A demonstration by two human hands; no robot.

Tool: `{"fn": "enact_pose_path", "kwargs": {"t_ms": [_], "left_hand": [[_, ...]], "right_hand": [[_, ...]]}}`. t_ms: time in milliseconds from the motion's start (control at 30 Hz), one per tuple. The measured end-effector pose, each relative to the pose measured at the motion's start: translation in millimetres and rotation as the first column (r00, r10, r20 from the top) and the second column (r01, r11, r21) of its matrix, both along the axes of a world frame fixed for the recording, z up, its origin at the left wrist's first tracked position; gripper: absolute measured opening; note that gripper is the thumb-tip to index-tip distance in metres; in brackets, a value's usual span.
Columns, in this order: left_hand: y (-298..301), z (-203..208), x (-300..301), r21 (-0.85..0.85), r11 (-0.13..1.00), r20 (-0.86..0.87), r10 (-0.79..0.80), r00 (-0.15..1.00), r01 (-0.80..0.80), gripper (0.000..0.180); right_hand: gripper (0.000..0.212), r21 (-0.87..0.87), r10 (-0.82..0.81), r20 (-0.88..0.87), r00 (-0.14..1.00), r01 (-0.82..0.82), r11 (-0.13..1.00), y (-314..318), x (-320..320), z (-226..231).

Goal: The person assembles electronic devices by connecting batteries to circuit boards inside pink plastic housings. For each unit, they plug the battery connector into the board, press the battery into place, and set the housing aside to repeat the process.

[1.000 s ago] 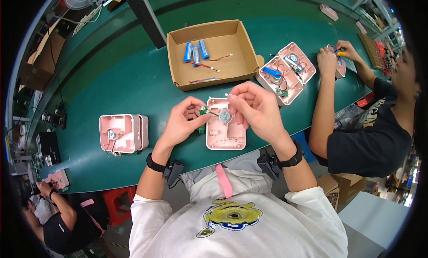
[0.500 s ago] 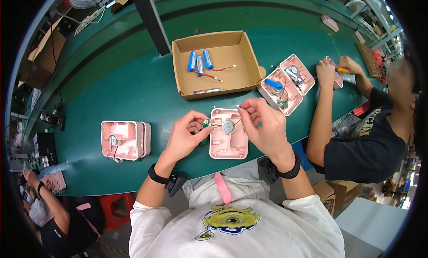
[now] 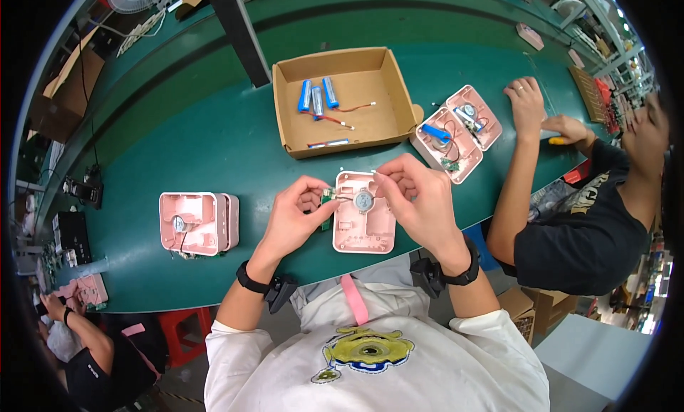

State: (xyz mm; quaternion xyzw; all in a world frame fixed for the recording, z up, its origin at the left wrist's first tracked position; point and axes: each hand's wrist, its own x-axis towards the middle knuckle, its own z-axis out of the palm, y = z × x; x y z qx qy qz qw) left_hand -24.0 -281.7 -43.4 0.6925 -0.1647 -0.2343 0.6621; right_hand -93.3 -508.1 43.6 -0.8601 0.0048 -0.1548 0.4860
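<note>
In front of me a pink plastic housing [image 3: 347, 238] lies with its hollow side up. A round silver speaker [image 3: 364, 201] with thin wires sits in its middle. At the housing's left edge, my left hand [image 3: 293, 211] pinches a small green circuit board [image 3: 327, 197] between thumb and fingers. Over the upper right corner, my right hand [image 3: 420, 202] is closed, thumb against forefinger, on what looks like the small white plug [image 3: 374, 173] of a thin wire. The fingers hide most of that wire.
Beyond the housing stands a cardboard box [image 3: 292, 136] holding several blue batteries [image 3: 317, 102] with wires. Stacked pink housings [image 3: 189, 224] are at left. An opened pink housing [image 3: 456, 143] with a blue battery lies at right, near a co-worker's arm [image 3: 514, 191]. Another person works far left.
My right hand has shifted slightly left, its fingertips nearer the speaker. My left hand stays almost still with the board. The co-worker's hands at right have moved apart.
</note>
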Motion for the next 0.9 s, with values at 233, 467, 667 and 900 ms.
{"fn": "enact_pose_path", "kwargs": {"t_ms": [233,467,667,900], "left_hand": [[-3,-3,-1,-0.006,1.000,0.139,0.018,0.990,-0.017,0.025],[-4,1,-5,0.008,0.999,0.273,0.041,0.961,-0.044,0.025],[-4,5,-7,0.052,0.996,0.440,0.041,0.897,-0.071,0.024],[-4,4,-7,0.032,0.997,0.479,0.046,0.877,-0.069,0.021]], "right_hand": [[0.016,-0.073,0.105,-0.217,0.971,-0.123,0.990,17,15,-28],[0.016,-0.022,0.130,-0.334,0.933,-0.146,0.989,25,22,-34],[0.013,0.007,0.120,-0.335,0.935,-0.124,0.992,29,21,-30],[0.011,0.067,0.116,-0.338,0.934,-0.099,0.993,36,21,-26]]}}
